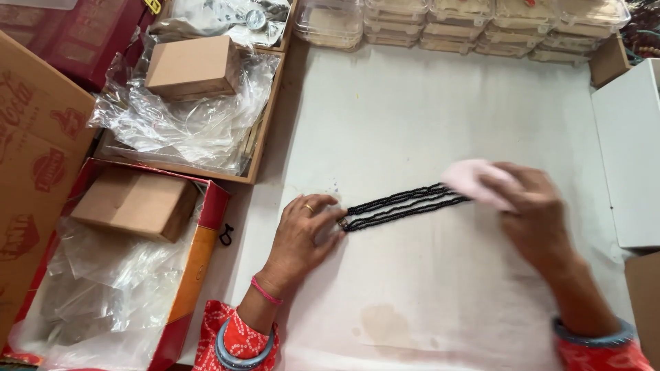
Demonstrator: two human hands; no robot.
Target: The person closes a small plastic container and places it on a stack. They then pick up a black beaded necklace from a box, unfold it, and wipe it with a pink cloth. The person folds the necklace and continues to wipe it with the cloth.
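A white cloth-covered worktop (426, 124) carries a multi-strand black bead necklace (402, 204), its long axis running left to right between both hands. The left hand (306, 233) pins its clasp end; the right hand (533, 209) pinches a pale pink pad (471, 177) over the other.

Desk: a desk (426, 110) covered by a white cloth fills the middle; faint brownish stains mark the near edge.
Far edge: a row of clear plastic boxes (454, 20) stacked along the far side of the desk.
Far left: a shallow wooden tray (265, 130) lined with crumpled clear plastic, with 1 small brown carton (192, 66) resting in it.
Near left: a red and orange cardboard box (199, 254), open, holding clear plastic and 1 more brown carton (134, 203).
Left edge: a large brown cardboard panel (34, 158) with red print.
Right: a white box (629, 151), with brown cardboard just beside it far and near.
Light: even, soft, with weak shadows.
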